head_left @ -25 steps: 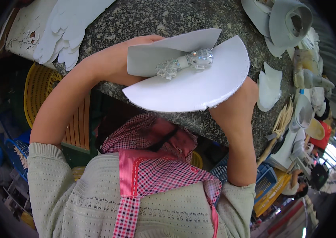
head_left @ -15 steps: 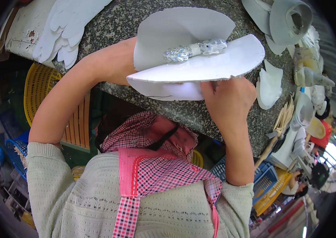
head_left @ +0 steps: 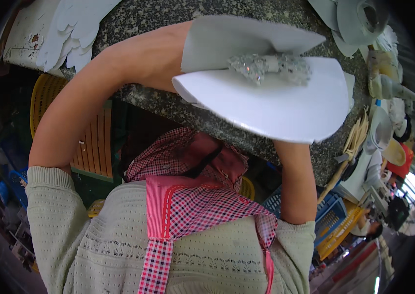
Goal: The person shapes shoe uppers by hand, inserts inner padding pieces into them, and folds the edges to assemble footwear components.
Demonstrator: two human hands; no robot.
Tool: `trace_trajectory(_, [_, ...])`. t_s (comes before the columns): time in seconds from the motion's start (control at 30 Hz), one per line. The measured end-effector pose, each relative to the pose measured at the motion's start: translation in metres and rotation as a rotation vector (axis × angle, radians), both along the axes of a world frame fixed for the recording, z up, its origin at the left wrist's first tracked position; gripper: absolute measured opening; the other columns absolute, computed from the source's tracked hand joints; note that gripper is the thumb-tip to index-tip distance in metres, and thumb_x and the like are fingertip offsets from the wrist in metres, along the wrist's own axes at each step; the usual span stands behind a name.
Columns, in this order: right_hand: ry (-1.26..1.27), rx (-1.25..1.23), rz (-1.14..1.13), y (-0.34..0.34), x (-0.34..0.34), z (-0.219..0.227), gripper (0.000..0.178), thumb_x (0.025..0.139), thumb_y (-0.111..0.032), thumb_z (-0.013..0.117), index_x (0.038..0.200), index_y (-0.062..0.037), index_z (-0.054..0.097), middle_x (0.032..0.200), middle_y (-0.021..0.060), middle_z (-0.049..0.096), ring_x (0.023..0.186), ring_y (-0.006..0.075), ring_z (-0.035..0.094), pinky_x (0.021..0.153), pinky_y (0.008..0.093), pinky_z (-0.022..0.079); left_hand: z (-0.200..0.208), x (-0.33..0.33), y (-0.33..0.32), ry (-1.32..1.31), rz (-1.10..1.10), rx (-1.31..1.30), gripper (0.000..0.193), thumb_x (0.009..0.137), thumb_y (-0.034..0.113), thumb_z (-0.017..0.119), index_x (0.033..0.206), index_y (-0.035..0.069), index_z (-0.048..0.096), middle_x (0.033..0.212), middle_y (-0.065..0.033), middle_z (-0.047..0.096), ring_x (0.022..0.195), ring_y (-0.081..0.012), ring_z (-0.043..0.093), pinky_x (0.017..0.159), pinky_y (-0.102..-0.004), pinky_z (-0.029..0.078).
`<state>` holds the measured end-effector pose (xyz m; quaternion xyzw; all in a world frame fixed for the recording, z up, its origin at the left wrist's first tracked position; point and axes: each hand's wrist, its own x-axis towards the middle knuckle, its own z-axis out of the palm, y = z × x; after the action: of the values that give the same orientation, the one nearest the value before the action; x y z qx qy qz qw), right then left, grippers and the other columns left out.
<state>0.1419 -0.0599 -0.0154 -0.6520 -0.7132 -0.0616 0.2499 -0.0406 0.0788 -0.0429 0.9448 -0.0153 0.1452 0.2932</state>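
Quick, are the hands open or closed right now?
Left hand: can't tell, hidden behind the grey flap.
Right hand: can't tell, hidden under the white sheet.

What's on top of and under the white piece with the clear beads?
Two clear bead clusters with a pale band between them rest on the white piece. Beneath, the speckled table shows past its edges. Both hands are covered by it, out of sight.
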Motion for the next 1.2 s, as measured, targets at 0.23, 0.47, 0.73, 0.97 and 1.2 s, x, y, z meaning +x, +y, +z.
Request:
trace_trajectory(0.23, [0.196, -0.109, 0.012, 0.001, 0.002, 0.004, 0.017, 0.071, -0.008, 0.069, 0.086, -0.0034, 0.063, 0.077, 0.0107, 0.062, 0.065, 0.0217, 0.061, 0.056, 0.03, 0.047, 0.032, 0.012, -0.02, -0.046, 0.029, 0.029, 0.043, 0.066, 0.015, 0.067, 0.108, 0.009, 0.061, 0.096, -0.0076, 0.057, 0.097, -0.0232, 0.052, 0.082, -0.0359, 0.04])
trace_trajectory(0.47, [0.631, -0.277, -0.046, -0.02, -0.011, 0.011, 0.021, 0.082, 0.001, 0.062, 0.103, -0.0021, 0.061, 0.092, 0.0093, 0.063, 0.078, 0.0156, 0.061, 0.068, 0.0264, 0.049, 0.034, 0.006, -0.075, -0.026, 0.175, 0.335, 0.015, 0.063, 0.018, 0.057, 0.071, 0.005, 0.057, 0.083, -0.0072, 0.06, 0.088, -0.0182, 0.052, 0.082, -0.0365, 0.041])
trace_trajectory(0.73, [0.741, -0.322, -0.165, -0.018, -0.012, 0.0, 0.026, 0.084, 0.0, 0.06, 0.11, -0.0034, 0.059, 0.101, 0.0098, 0.062, 0.085, 0.0146, 0.06, 0.074, 0.0252, 0.048, 0.038, 0.01, -0.073, -0.009, 0.233, 0.265, 0.017, 0.064, 0.019, 0.055, 0.073, 0.004, 0.058, 0.089, -0.0095, 0.06, 0.089, -0.0204, 0.052, 0.077, -0.037, 0.042])
trace_trajectory(0.97, [0.731, -0.378, -0.181, -0.008, -0.007, 0.009, 0.03, 0.077, 0.001, 0.066, 0.106, -0.0048, 0.061, 0.093, 0.0039, 0.061, 0.074, 0.0095, 0.054, 0.07, 0.0206, 0.044, 0.032, 0.014, -0.057, 0.038, 0.203, 0.064, 0.018, 0.064, 0.017, 0.056, 0.076, 0.004, 0.058, 0.097, -0.01, 0.06, 0.094, -0.0199, 0.052, 0.073, -0.0346, 0.041])
trace_trajectory(1.2, [0.909, -0.473, -0.363, -0.006, -0.007, 0.009, 0.026, 0.08, 0.0, 0.066, 0.104, -0.0031, 0.057, 0.086, 0.001, 0.058, 0.075, 0.0059, 0.05, 0.066, 0.0183, 0.04, 0.036, 0.018, -0.05, 0.047, 0.147, 0.017, 0.021, 0.063, 0.018, 0.057, 0.076, 0.002, 0.057, 0.098, -0.012, 0.061, 0.09, -0.0208, 0.052, 0.073, -0.0341, 0.041])
